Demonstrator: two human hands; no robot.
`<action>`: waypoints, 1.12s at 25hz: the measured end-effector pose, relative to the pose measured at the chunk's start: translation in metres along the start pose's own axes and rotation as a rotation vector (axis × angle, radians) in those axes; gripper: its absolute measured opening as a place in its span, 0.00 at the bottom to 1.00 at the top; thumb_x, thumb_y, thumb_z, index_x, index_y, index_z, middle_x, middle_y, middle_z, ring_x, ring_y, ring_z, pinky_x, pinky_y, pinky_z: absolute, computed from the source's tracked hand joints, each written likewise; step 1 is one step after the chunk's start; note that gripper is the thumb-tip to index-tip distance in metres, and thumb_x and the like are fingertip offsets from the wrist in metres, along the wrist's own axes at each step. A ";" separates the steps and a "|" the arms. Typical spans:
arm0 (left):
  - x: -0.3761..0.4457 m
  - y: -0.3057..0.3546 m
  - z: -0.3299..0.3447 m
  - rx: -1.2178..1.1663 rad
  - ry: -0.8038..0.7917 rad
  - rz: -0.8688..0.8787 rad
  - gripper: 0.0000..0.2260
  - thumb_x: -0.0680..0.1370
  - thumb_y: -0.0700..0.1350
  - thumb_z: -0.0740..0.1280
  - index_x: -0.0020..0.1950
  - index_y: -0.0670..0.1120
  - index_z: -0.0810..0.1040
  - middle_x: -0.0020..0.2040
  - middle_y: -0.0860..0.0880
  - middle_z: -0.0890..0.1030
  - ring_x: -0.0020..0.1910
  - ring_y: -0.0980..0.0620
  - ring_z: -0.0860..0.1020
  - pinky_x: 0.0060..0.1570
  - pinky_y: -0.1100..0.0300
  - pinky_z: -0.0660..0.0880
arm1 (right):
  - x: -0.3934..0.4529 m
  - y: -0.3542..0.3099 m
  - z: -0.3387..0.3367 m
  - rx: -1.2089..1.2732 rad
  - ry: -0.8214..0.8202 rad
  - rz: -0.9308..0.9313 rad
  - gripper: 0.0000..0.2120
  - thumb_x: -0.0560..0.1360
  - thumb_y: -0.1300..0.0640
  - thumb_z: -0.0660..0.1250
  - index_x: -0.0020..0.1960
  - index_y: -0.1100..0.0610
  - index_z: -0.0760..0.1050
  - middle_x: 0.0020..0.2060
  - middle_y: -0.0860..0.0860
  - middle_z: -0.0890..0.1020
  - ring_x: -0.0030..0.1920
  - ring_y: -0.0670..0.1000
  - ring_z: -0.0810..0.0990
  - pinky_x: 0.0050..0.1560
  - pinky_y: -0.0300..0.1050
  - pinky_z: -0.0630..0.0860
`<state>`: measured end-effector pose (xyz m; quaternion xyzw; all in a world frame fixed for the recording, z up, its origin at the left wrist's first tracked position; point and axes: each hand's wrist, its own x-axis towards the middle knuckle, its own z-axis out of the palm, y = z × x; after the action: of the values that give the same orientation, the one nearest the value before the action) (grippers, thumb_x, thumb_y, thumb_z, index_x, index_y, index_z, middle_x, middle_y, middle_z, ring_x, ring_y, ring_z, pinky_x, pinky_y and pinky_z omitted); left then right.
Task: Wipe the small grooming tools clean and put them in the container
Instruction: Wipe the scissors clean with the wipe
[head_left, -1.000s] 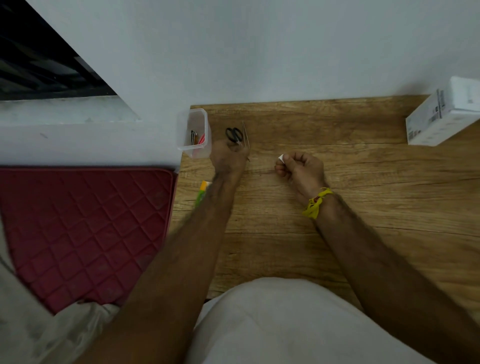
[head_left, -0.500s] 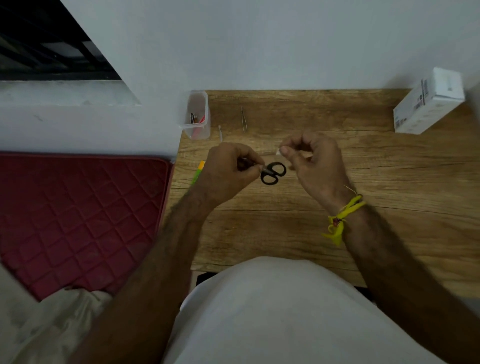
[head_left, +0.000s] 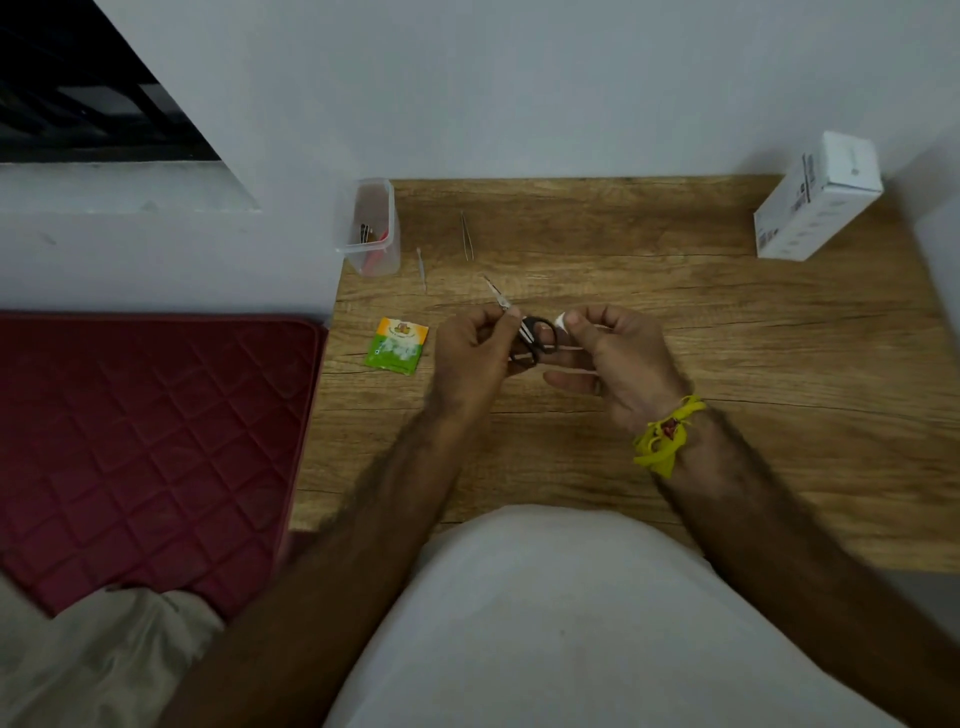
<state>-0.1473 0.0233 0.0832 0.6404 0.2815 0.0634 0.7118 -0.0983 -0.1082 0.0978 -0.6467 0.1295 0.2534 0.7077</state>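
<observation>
Lying near the container (head_left: 370, 228): tweezers (head_left: 466, 235), sachet (head_left: 398, 345).

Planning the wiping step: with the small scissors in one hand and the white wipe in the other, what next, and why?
Probably bring the white wipe pinched by the right hand onto the blades of the small black-handled scissors, which the left hand holds; they are apart.

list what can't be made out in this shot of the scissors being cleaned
All from the head view:
- Scissors: the left hand covers the middle, only blade tips and black handles show.
- White wipe: mostly hidden inside the right hand; material unclear.
- Container: contents too small to identify beyond something red and thin dark pieces.
- White box: print too small to read.
- Green packet: label blurred.
</observation>
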 end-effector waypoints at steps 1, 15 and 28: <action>0.002 0.002 -0.003 0.003 0.013 0.010 0.08 0.83 0.42 0.65 0.51 0.39 0.81 0.42 0.41 0.84 0.37 0.49 0.84 0.34 0.58 0.81 | 0.002 -0.002 -0.005 -0.055 0.047 -0.058 0.05 0.82 0.61 0.65 0.51 0.61 0.79 0.40 0.54 0.86 0.37 0.50 0.86 0.33 0.44 0.82; -0.010 -0.006 -0.007 0.071 -0.126 -0.068 0.13 0.73 0.35 0.76 0.54 0.36 0.79 0.47 0.37 0.83 0.40 0.42 0.86 0.36 0.53 0.83 | 0.004 -0.001 -0.008 -0.155 0.040 -0.328 0.03 0.77 0.66 0.72 0.50 0.64 0.81 0.39 0.58 0.86 0.38 0.52 0.87 0.41 0.43 0.84; -0.013 0.000 -0.003 -0.006 -0.204 -0.093 0.08 0.72 0.35 0.76 0.49 0.40 0.81 0.47 0.38 0.85 0.39 0.42 0.86 0.35 0.56 0.82 | 0.022 0.012 0.007 -0.712 0.221 -1.000 0.02 0.79 0.64 0.69 0.49 0.61 0.81 0.43 0.52 0.82 0.43 0.49 0.81 0.44 0.44 0.80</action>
<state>-0.1602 0.0199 0.0871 0.6274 0.2370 -0.0344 0.7409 -0.0871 -0.0964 0.0769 -0.8477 -0.2088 -0.1493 0.4642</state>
